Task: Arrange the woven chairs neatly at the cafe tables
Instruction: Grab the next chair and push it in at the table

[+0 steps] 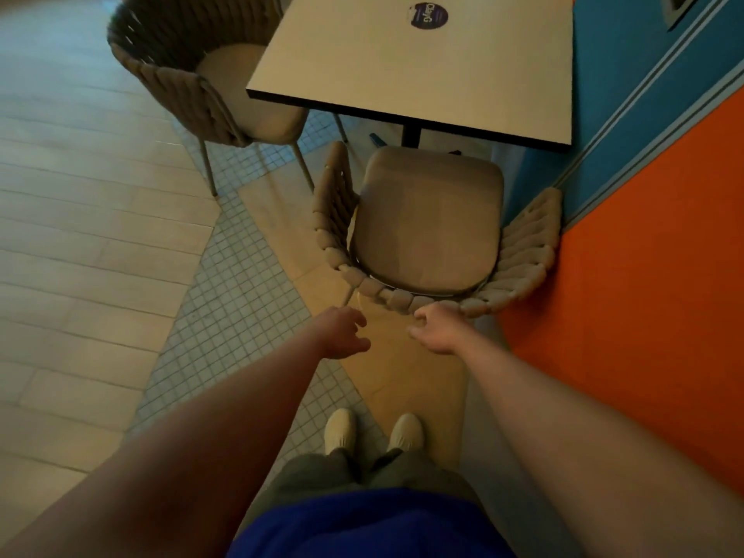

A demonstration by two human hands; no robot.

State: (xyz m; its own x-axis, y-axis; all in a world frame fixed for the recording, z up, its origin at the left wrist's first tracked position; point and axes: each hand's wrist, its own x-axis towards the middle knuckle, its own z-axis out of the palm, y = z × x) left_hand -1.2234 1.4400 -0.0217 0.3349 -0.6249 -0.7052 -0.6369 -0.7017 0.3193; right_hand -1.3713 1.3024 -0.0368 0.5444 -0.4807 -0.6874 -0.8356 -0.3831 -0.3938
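A beige woven chair (426, 219) stands in front of me, its cushioned seat facing the near edge of a pale square cafe table (402, 66). Its curved woven back is nearest to me and its right side touches the wall. My left hand (342, 332) hovers just short of the chair back, fingers loosely curled, holding nothing. My right hand (435, 330) is level with it, its fingertips at the rim of the back, gripping nothing. A second woven chair (193, 78) stands at the table's left side, its seat partly under the tabletop.
A blue and orange wall (644, 235) runs close along the right. A round purple sticker (428, 16) lies on the tabletop. The floor has pale planks on the left and a small-tile strip (225, 300) in the middle. My white shoes (374, 430) stand behind the chair.
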